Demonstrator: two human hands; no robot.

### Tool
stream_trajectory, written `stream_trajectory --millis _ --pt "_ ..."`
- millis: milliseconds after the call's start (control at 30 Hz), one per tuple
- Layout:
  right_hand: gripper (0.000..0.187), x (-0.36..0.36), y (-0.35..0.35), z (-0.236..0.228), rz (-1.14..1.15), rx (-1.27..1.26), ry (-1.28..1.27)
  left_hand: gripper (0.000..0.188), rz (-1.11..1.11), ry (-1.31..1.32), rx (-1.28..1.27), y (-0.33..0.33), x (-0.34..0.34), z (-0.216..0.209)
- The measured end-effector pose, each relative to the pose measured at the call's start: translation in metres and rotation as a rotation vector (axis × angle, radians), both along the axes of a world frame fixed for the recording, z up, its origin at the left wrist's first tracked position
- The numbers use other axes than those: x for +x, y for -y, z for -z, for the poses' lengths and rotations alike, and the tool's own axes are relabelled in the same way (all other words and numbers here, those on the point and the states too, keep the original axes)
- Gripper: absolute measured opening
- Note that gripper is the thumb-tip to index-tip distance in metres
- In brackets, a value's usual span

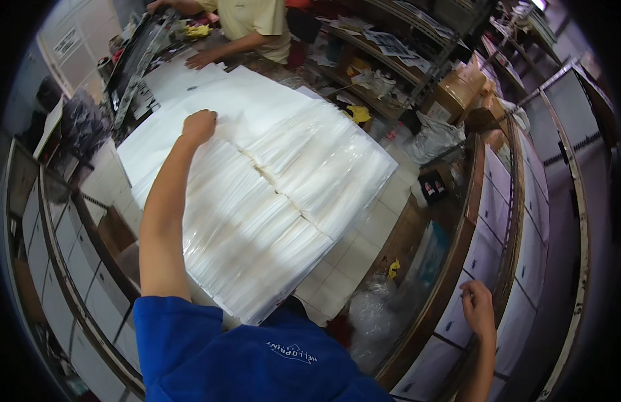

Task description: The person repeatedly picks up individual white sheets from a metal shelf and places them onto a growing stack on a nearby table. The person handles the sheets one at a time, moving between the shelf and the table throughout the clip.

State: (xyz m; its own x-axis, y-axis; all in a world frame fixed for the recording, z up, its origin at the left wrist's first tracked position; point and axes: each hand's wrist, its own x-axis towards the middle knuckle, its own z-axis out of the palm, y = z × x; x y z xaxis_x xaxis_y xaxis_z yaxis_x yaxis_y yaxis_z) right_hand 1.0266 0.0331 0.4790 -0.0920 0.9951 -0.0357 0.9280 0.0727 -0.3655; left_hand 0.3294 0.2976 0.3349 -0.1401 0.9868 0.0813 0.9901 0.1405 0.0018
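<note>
A broad stack of thin white, glossy sheets [290,161] fills the middle, in two rows of overlapping layers with a ragged seam between them. My left hand [200,127] reaches over it and rests at the far left part, fingers curled down onto the sheets. Its fingertips are hidden, so what they grip does not show. At the right, my right hand [478,305] hangs beside a long rack of white panels [451,315] with small dark marks. Its fingers are bent inward; anything between them is too small to make out.
Across the table a person in a yellow shirt [263,33] lays a hand near the stack's far edge. White panels on a wooden-edged rack [55,281] line the left. Shelves [384,47], cardboard boxes [454,94] and crumpled clear plastic [374,315] stand to the right.
</note>
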Motion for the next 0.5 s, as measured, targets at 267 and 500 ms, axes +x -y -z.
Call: stream_trajectory --millis 267,500 --pt "0.028 -0.087 -0.068 0.071 -0.251 -0.037 -0.482 0.013 0.399 0.03 0.433 -0.025 0.114 -0.093" --pt "0.06 -0.199 -0.074 0.056 -0.378 -0.107 -0.883 0.04 0.759 0.818 0.072 0.031 0.347 -0.098"
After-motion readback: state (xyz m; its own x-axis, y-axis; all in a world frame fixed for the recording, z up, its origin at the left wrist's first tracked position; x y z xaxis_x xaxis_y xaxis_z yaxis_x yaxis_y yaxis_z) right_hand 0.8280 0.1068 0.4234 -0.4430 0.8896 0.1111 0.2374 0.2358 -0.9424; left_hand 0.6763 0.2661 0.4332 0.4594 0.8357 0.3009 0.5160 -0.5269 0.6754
